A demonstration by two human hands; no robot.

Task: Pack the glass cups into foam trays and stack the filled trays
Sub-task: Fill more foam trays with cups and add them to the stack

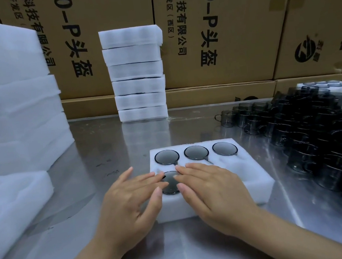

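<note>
A white foam tray (252, 178) lies on the steel table in front of me. Its back row holds three dark glass cups (196, 152), bottoms up. A fourth dark cup (170, 182) sits in the front left pocket. My left hand (129, 196) and my right hand (213, 185) lie flat over that cup, straight fingers touching it from either side. The two front pockets to the right show bare foam. A crowd of loose dark glass cups (309, 132) stands on the table at the right.
A stack of several filled foam trays (136, 74) stands at the back centre against cardboard boxes (228, 24). Piles of white foam (8, 107) fill the left side. The steel table (110, 141) shows between them.
</note>
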